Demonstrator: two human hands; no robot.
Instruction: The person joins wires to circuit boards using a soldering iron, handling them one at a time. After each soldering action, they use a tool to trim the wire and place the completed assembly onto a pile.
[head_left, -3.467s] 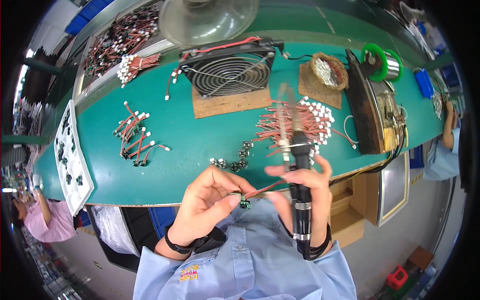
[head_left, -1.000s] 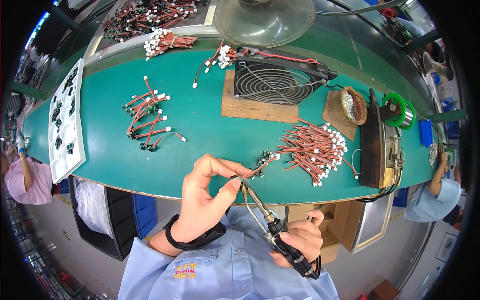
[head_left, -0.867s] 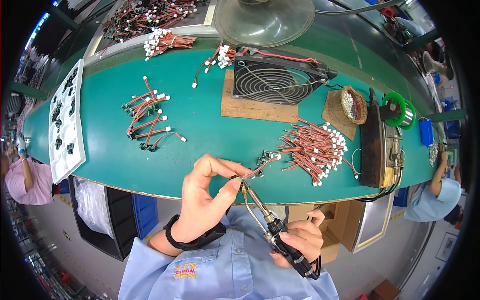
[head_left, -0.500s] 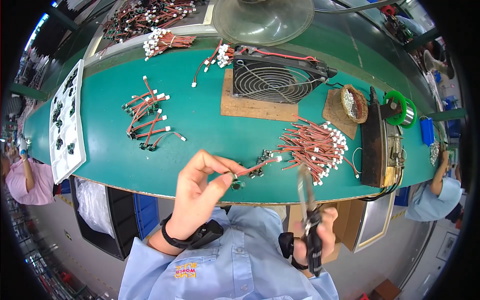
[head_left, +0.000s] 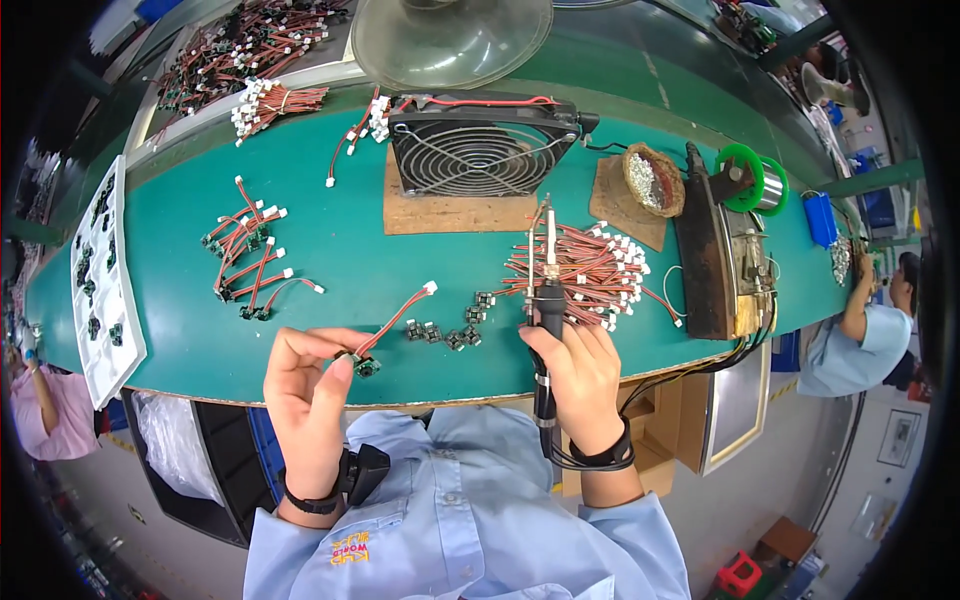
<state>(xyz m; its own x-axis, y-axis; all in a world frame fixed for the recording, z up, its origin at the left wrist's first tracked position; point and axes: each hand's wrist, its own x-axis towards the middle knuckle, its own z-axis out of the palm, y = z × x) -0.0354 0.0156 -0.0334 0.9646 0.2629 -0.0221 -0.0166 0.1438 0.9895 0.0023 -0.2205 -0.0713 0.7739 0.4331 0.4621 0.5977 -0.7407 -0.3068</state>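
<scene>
My left hand (head_left: pixel 310 400) pinches a small green circuit board (head_left: pixel 367 368) between thumb and fingers, just above the bench's near edge. From that board a red and dark wire lead (head_left: pixel 398 316) rises to the right and ends in a white connector. A soldering iron (head_left: pixel 549 312) with a black handle is gripped in my right hand (head_left: pixel 580 375), upright, its metal tip pointing away from me. Part of a pile of red-wired leads (head_left: pixel 590 268) is hidden behind it. Between my hands lie several loose small circuit boards (head_left: pixel 455 338).
Wired boards (head_left: pixel 245 250) lie at left beside a white tray (head_left: pixel 125 335). A caged fan (head_left: pixel 480 150) stands on a wooden board at the back. At right are a bowl of pellets (head_left: pixel 650 180), a soldering stand (head_left: pixel 705 260) and a green solder spool (head_left: pixel 750 178). Cables trail from the stand.
My right hand has raised the soldering iron from low near my body to over the bench. My left hand, still on the circuit board, has shifted left. The whole view has swung too.
</scene>
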